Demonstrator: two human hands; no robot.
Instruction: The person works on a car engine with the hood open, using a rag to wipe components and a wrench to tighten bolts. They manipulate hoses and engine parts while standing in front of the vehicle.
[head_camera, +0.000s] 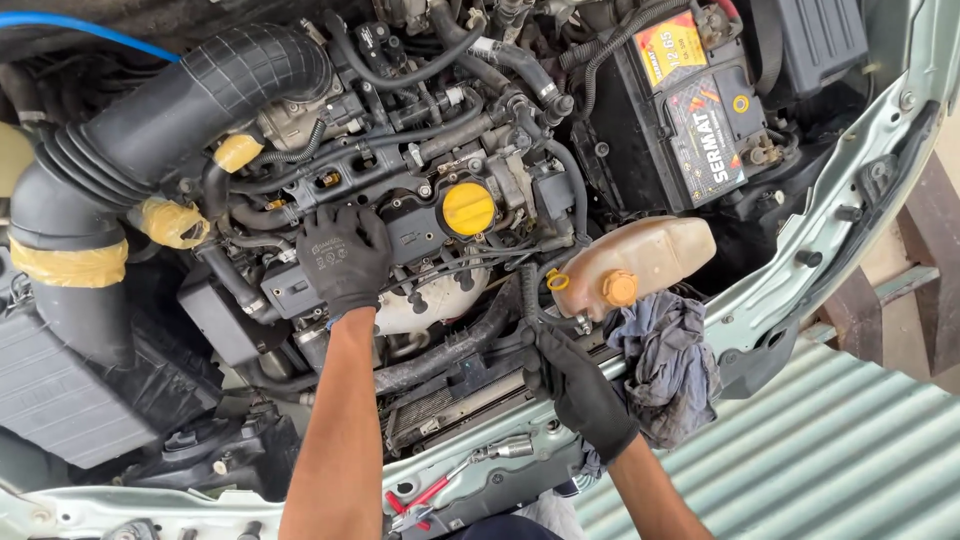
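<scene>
I look down into an open car engine bay. My left hand (342, 255), in a black work glove, rests flat with fingers spread on the black top of the engine, left of the yellow oil filler cap (468, 208). My right hand (572, 378), also gloved, is closed around a black ribbed hose (528, 285) near the front crossmember. Just beyond it lies the tan coolant reservoir (640, 262) with an orange cap, and a grey-blue rag (668, 362) lies beside my right wrist.
A large black air intake duct (170, 110) wrapped with yellow tape runs at the left. A black battery (690, 105) sits at the upper right. A ratchet wrench (478, 458) and red-handled pliers (412, 502) lie on the front panel. Corrugated metal sheeting (830, 460) is at the lower right.
</scene>
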